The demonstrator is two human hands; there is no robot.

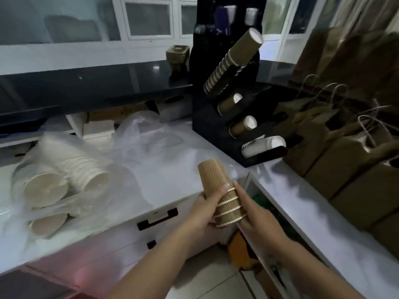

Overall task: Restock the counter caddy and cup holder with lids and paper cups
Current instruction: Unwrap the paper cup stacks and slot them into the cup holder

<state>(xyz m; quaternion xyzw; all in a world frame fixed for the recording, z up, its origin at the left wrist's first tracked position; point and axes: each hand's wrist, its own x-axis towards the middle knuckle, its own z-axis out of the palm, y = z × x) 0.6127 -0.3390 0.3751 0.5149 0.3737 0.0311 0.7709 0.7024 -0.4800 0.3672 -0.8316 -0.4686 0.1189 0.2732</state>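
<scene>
Both hands held one nested stack of ribbed kraft cups (220,195) over the counter's inner corner, bases pointing up and away, rims toward the person. Left hand (205,210) wrapped the lower rims, thumb across the ribbing; right hand (257,214) cupped the opposite side, fingers along the rim bands. Stack was short, light, stiff along its length but easy to crush if squeezed mid-wall; ribbed sleeve gave good grip. Best hold looked to be at the rolled rims, where the walls double up. Black cup holder (218,126) stood on the white counter (302,201) ahead, well apart from the stack; top slot held a long brown stack (233,61), the lower three slots looked nearly empty, though blur made counts uncertain. Bagged white cups (64,180) lay at left
</scene>
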